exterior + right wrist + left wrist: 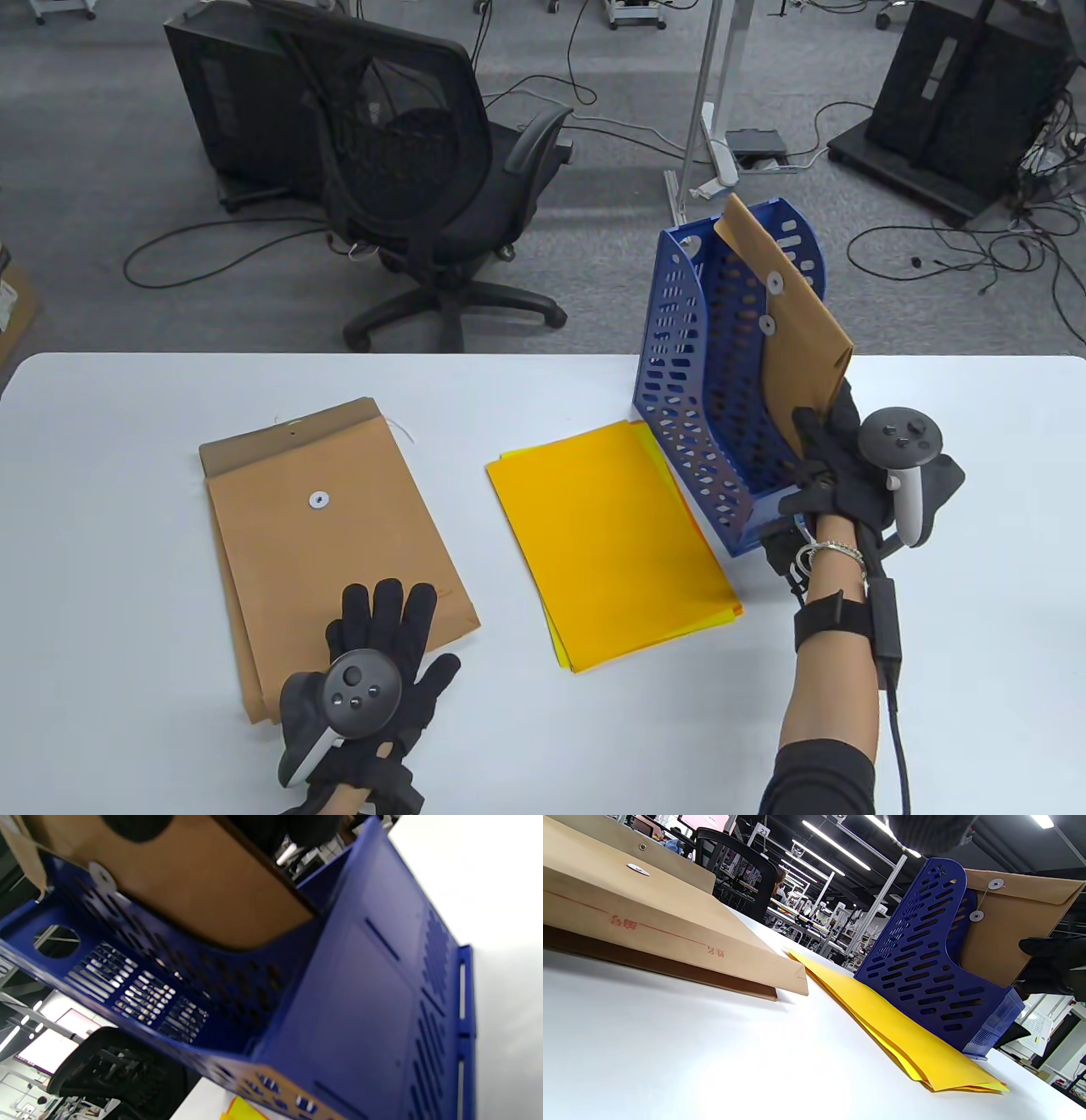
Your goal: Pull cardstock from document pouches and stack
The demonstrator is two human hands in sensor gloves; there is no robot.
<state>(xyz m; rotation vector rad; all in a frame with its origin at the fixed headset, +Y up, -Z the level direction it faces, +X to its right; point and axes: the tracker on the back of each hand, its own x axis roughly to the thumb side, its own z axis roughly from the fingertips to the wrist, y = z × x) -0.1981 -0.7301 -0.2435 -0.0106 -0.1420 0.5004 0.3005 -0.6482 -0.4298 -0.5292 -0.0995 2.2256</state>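
Observation:
My right hand (827, 475) grips the lower end of a brown document pouch (793, 314) that stands tilted in the blue file rack (696, 373); the pouch also shows in the right wrist view (191, 878) and in the left wrist view (1009, 929). A stack of yellow cardstock (607, 539) lies flat left of the rack. Two brown pouches (327, 535) lie stacked at the left. My left hand (382, 645) rests flat, fingers spread, on the near end of these pouches.
The rack stands at the table's (127, 747) far right part. A black office chair (424, 178) stands beyond the far edge. Cables and black cases lie on the floor behind.

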